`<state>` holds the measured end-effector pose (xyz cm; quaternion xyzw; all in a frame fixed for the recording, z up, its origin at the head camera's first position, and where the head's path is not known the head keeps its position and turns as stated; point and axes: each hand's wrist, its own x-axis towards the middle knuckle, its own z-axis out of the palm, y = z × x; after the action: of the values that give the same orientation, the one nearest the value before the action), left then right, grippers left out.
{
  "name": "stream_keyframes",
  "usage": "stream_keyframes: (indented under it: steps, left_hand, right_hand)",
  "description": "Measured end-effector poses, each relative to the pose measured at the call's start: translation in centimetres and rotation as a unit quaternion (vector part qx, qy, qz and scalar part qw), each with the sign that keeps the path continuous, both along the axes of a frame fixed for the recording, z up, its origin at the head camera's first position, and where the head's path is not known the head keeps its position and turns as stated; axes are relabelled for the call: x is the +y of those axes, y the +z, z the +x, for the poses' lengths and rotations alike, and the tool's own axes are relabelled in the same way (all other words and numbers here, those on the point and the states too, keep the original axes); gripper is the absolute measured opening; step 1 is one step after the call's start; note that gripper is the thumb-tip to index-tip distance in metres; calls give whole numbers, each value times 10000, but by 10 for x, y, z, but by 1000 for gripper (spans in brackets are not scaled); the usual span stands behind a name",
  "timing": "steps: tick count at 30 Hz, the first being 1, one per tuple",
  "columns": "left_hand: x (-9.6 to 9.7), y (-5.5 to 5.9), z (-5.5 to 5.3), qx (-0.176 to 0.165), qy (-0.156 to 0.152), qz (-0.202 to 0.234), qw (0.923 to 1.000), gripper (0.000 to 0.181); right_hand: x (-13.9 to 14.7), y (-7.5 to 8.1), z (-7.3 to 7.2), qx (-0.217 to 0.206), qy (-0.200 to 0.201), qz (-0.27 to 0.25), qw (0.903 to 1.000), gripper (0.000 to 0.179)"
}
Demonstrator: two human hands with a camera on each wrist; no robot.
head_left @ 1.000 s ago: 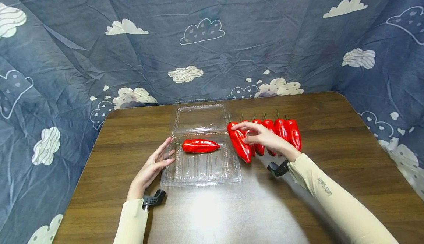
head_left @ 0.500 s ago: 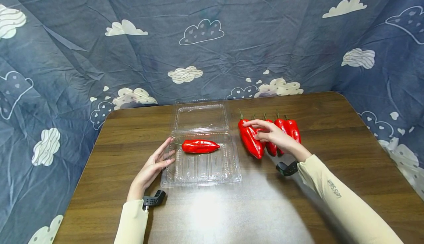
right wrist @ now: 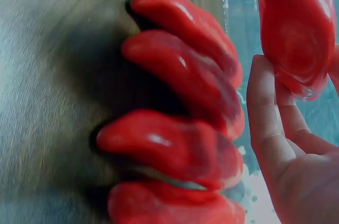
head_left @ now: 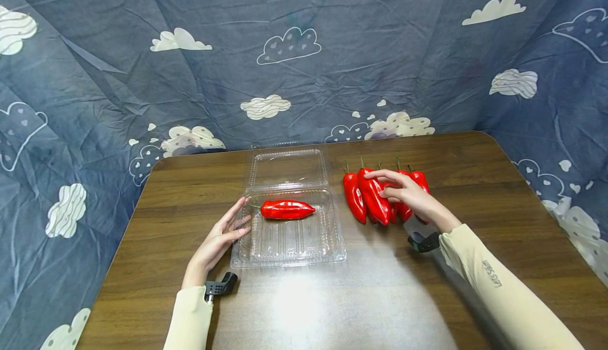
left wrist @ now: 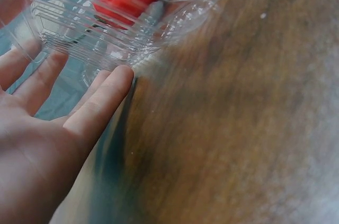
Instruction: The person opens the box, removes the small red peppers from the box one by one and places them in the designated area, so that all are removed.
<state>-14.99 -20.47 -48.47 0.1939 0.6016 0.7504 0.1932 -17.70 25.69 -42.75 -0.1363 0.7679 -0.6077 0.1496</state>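
My right hand [head_left: 410,197] pinches a red pepper [head_left: 374,197] between thumb and fingers, holding it raised above a row of peppers. In the right wrist view this pepper [right wrist: 296,23] hangs over the others, its tip out of frame. My left hand [head_left: 216,242] touches the left side of a clear plastic clamshell box [head_left: 290,263]; its fingers [left wrist: 100,102] lie nearly straight against the wall. The box's lid [head_left: 287,168] is folded back. Inside the base, one red pepper [head_left: 287,209] lies crosswise, stem to the left.
Several red peppers [head_left: 353,198] lie side by side right of the box, stems away from me; the right hand partly hides them. Everything stands on a brown wooden table [head_left: 190,191]. Behind it hangs a blue cloth [head_left: 404,65] with cloud prints.
My right hand has moved right with the pepper, passing over the row and uncovering its leftmost pepper. The left hand, the box and the pepper inside it have stayed in place.
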Motion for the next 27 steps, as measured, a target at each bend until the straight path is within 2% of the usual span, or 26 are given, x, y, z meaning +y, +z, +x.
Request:
stream_keyframes:
  steps: [8,18,23,27]
  left_hand:
    - [0,0,1,-24,0,-13,10000,73]
    - [0,2,1,-38,-4,-64,10000,73]
    - [0,1,0,-32,-2,-67,10000,73]
    - [0,1,0,-47,0,-60,10000,73]
  right_hand:
    - [14,-4,0,-12,-158,143,9998,42]
    - [26,-6,3,-4,-181,-118,9998,39]
    - [31,-5,5,96,-271,-41,9996,38]
    - [37,-7,6,21,-354,-31,9994,39]
